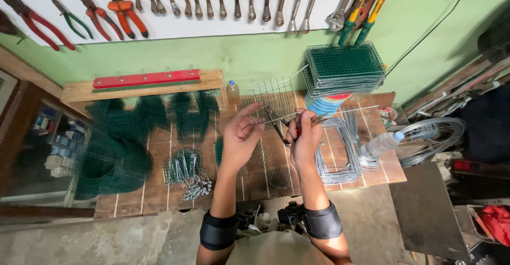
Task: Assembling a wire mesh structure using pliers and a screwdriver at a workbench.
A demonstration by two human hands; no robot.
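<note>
**Wire bent with pliers over a crowded bench**

At the far left, shelves with small boxes (58,143) are seen, but the picture is blurred there and the contents cannot be told. On the wooden bench (159,190), a stack of green mesh rings (109,161) is laid, and more green mesh pieces (175,113) are placed behind it. Just beside them, a bundle of small metal hooks (188,174) is kept.

Near the middle, the left hand (241,135) is raised above the bench. Its fingers are pinched on a thin straight wire (319,115), which runs to the right. The right hand (304,137) is closed around the handles of pliers (279,124), and the same wire is touched by it.

Behind the hands, a small bottle (232,91) is stood by the wall; what is in it cannot be told. To the right, grey wire frames (340,151) are piled flat, and a clear plastic bottle (380,144) is laid on its side. A stack of green mesh panels (344,68) is set at the back, and a coil of wire (430,137) is placed past the bench edge.
</note>
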